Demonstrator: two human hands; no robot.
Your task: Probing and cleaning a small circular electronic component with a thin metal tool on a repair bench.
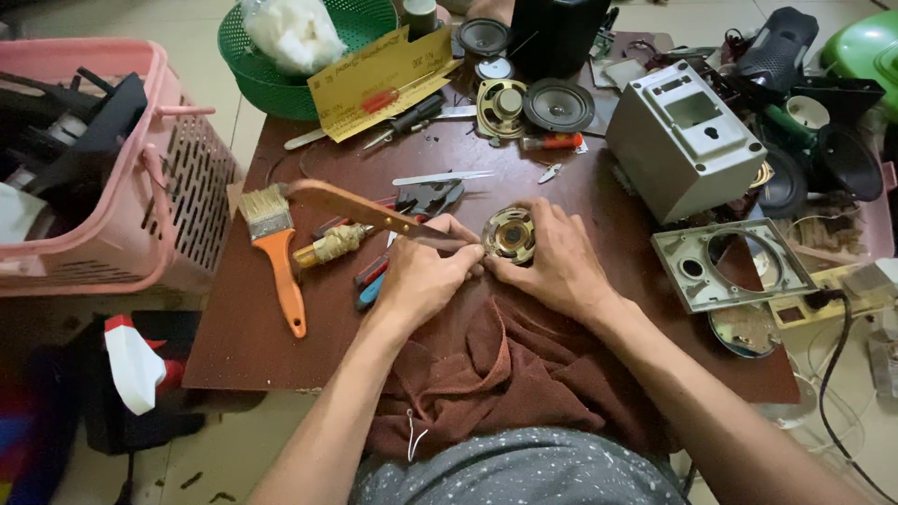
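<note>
— Clutter all round, is it?

— Yes. On the brown table [262, 346] a paintbrush [276, 252] with an orange handle lies just left of the hands, with pliers [374, 276] and tweezers [441, 177] near it. A pink basket [178, 187] stands at the left edge, a green basket [271, 75] at the back, a grey box [683, 136] to the right with a grey faceplate [739, 262] in front of it. More speakers [558, 105] lie behind. Nothing lies between the hands and their work.

— And the small speaker [511, 234]?

— Mid-table, at the far edge of a brown cloth [496, 365], between the two hands' fingertips.

— The grip?

— The left hand [426, 276] is clenched round a knife [360, 208], wooden handle slanting up to the left, the blade tip at the speaker's left rim. The right hand [557, 262] lies knuckles up, fingers curled against the speaker's right side, steadying it.

— Arms?

— Both forearms run up from below and meet at the speaker.
</note>
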